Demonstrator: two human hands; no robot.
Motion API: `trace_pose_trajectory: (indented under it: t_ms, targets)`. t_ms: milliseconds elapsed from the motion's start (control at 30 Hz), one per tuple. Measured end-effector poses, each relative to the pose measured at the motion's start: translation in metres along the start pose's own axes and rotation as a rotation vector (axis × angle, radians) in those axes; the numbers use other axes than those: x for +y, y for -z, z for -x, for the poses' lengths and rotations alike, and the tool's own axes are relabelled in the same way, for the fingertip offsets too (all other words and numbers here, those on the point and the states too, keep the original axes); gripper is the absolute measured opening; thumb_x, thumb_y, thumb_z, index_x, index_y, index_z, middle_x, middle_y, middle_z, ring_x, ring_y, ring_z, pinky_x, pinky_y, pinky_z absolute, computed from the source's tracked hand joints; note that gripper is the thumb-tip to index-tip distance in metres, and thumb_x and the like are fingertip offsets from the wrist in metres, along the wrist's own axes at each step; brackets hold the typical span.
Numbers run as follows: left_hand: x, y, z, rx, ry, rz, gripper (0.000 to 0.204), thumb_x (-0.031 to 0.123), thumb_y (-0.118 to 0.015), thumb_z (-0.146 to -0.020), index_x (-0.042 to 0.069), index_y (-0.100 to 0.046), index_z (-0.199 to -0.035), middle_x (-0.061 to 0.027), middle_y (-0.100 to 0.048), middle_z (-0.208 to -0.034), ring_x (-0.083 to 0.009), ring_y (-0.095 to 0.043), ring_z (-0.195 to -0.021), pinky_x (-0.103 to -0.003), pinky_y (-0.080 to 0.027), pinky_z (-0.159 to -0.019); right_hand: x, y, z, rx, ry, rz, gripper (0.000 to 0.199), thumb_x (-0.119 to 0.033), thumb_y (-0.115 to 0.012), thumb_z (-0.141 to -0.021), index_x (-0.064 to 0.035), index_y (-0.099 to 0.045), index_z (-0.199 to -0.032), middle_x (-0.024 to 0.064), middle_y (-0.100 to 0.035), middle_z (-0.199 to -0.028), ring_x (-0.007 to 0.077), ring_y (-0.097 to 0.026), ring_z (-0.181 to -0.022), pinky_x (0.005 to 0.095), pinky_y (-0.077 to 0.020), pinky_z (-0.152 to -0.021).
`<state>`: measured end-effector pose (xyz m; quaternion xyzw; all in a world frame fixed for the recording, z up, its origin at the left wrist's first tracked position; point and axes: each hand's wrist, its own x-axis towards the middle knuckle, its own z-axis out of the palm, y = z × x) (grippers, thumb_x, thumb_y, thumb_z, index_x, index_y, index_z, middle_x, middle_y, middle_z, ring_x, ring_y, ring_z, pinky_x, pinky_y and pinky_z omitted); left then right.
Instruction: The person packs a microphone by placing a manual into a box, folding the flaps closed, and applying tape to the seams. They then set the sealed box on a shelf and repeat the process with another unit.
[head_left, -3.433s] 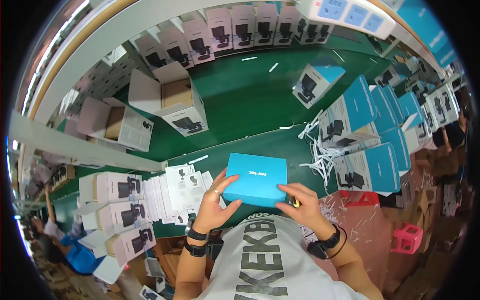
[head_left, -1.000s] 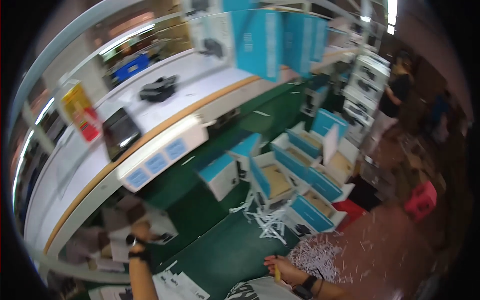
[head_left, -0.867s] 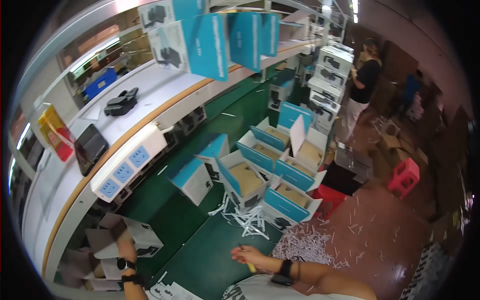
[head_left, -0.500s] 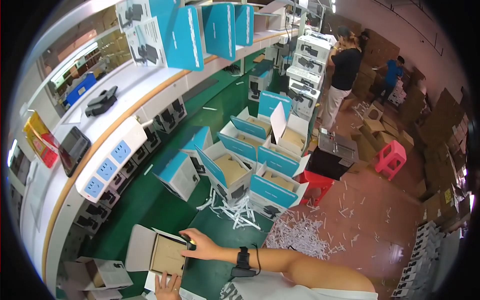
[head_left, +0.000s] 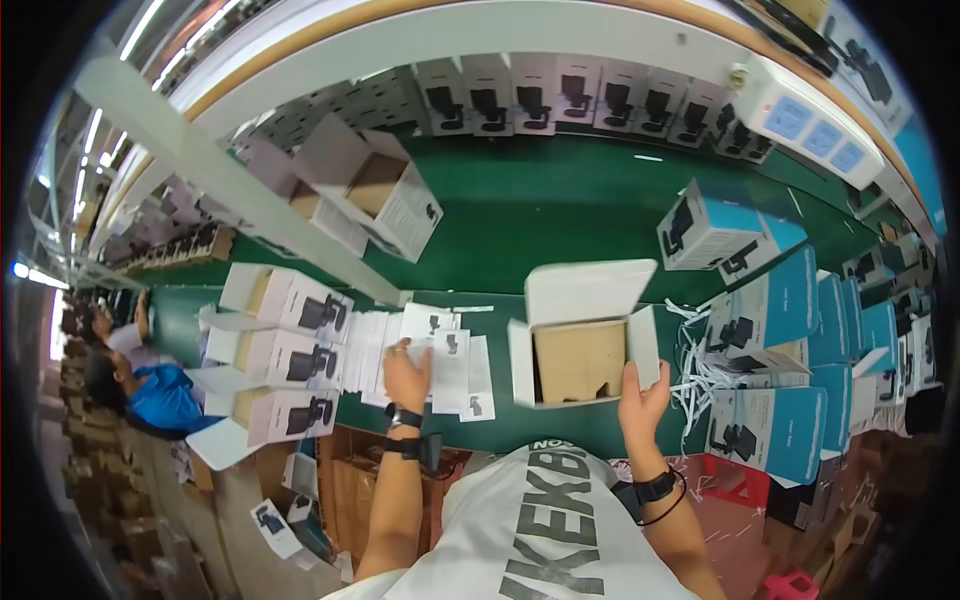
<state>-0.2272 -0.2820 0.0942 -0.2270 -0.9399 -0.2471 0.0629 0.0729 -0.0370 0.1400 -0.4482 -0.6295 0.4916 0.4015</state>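
Your right hand [head_left: 640, 395] grips the right side flap of an open white carton [head_left: 585, 340], thumb and fingers closed on the thin card edge. The carton sits on the green work surface [head_left: 560, 200] just in front of you, its lid flap standing up at the back, white side flaps spread, and a plain brown cardboard insert filling its square inside.

Your left hand [head_left: 406, 372] lies palm down, fingers loosely spread, on a fanned row of flat white paper leaflets [head_left: 440, 350] to the left of the carton. Whether it pinches a sheet cannot be told. Each leaflet carries a small dark product picture.

Further left, three open white cartons [head_left: 285, 360] are stacked in a column, flaps out, brown card inside. To your right stand glossy blue and white closed boxes [head_left: 780, 320], packed close together, with curly white paper shreds [head_left: 695, 370] between them and the open carton. A row of small white boxes [head_left: 560, 95] lines the far edge of the surface.
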Motion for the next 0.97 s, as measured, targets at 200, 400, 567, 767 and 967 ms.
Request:
trace_pose_trajectory:
  t_ms: [200,400,567,767,967]
  targets:
    - [-0.035,-0.013,0.049,-0.1,0.16,-0.263,0.064,0.052,-0.081,-0.082,0.001,-0.066,-0.117,-0.0202,-0.066,-0.112,-0.0408,-0.063,-0.106,-0.05,-0.054,-0.086,-0.017,-0.046,0.028,-0.22,-0.087,-0.132,0.034,-0.016,-0.076,-0.094,-0.0021,-0.057,-0.118,0.0078,-0.065,-0.105,0.0134,-0.06,-0.09,0.0298,-0.0508,-0.08]
    - [-0.072,-0.016,0.027,-0.008,0.243,-0.016,0.047,0.042,-0.08,-0.089,-0.002,-0.068,-0.098,-0.02,-0.073,-0.089,-0.0412,-0.07,-0.083,-0.048,-0.055,-0.07,-0.009,0.022,0.02,-0.637,-0.367,-0.242,0.035,-0.013,-0.076,-0.094,-0.0039,-0.058,-0.123,0.0019,-0.063,-0.101,0.0056,-0.056,-0.08,0.022,-0.0463,-0.071]
    - [0.022,0.067,0.013,0.3,0.311,1.013,0.032,0.023,-0.071,-0.1,-0.006,-0.069,-0.112,-0.0117,-0.074,-0.091,-0.0234,-0.072,-0.081,-0.034,-0.056,-0.069,0.039,0.064,0.022,-0.438,-0.61,-0.219,0.029,-0.01,-0.073,-0.096,-0.003,-0.062,-0.121,-0.0024,-0.062,-0.092,0.0051,-0.053,-0.069,0.0217,-0.0434,-0.061]
    - [0.107,0.08,0.036,0.364,-0.17,1.024,0.039,0.013,-0.069,-0.095,-0.006,-0.06,-0.127,-0.0234,-0.06,-0.132,-0.0342,-0.063,-0.117,-0.044,-0.053,-0.097,0.076,0.033,0.057,-0.497,-0.659,-0.197,0.025,-0.007,-0.071,-0.097,-0.0018,-0.062,-0.119,0.0014,-0.064,-0.088,0.007,-0.054,-0.065,0.023,-0.043,-0.057]
    - [0.129,0.044,0.026,0.225,-0.352,0.433,0.054,0.019,-0.07,-0.095,0.0,-0.055,-0.143,-0.0193,-0.042,-0.159,-0.0393,-0.041,-0.147,-0.048,-0.032,-0.122,0.069,0.043,0.054,-0.509,-0.62,-0.149,0.024,-0.007,-0.07,-0.097,-0.0034,-0.062,-0.119,0.003,-0.068,-0.09,0.0077,-0.054,-0.063,0.0235,-0.0433,-0.056]
